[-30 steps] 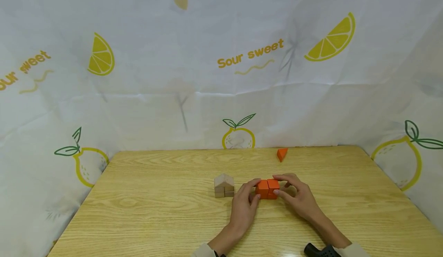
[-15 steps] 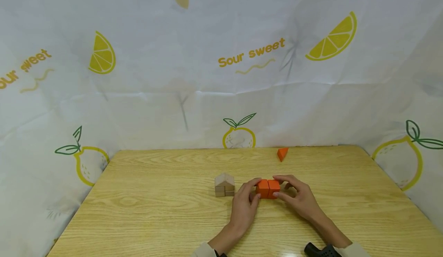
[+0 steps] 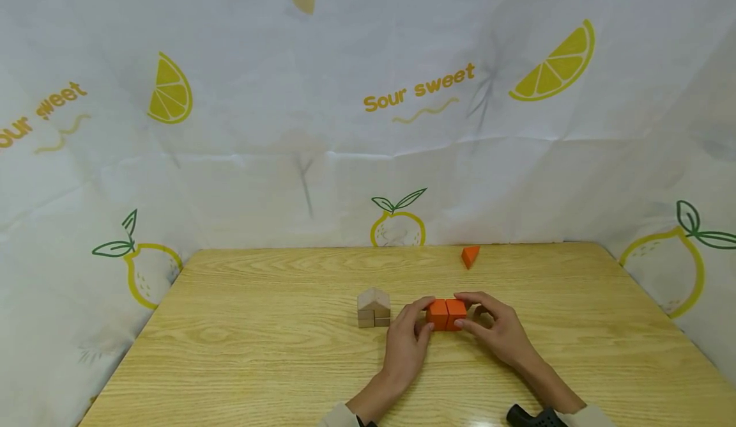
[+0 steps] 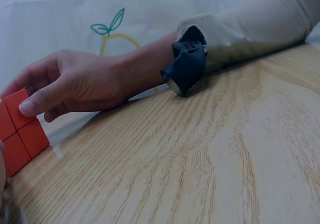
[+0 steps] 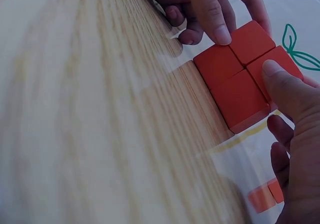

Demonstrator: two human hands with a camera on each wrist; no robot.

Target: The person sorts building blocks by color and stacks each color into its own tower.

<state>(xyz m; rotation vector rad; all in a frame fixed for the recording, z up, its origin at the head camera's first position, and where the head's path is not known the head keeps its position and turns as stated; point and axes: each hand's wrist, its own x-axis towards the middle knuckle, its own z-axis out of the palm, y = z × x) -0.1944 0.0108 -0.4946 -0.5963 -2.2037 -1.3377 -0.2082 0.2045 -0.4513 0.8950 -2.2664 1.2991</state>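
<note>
Several orange blocks (image 3: 437, 314) stand together on the table, stacked two wide and two high. My left hand (image 3: 405, 347) holds the left side of the stack, thumb in front and fingers behind. In the right wrist view, the left thumb touches the near face by an upper block. On the other side my right hand (image 3: 506, 332) pinches the upper right block (image 5: 276, 73), its thumb on the front face. The left wrist view shows the right thumb on this same block (image 4: 16, 104). Left of the left hand stands a small house-shaped stack of plain wooden blocks (image 3: 373, 303).
A loose orange triangular block (image 3: 469, 257) lies near the table's back edge. The wood-grain table (image 3: 241, 357) meets a white cloth (image 3: 259, 197) printed with lemons behind and at both sides. A black wrist device (image 3: 531, 417) sits by the right sleeve.
The upper right orange block has settled to line up more evenly with the stack, and my right thumb has shifted slightly down. The left hand keeps its place.
</note>
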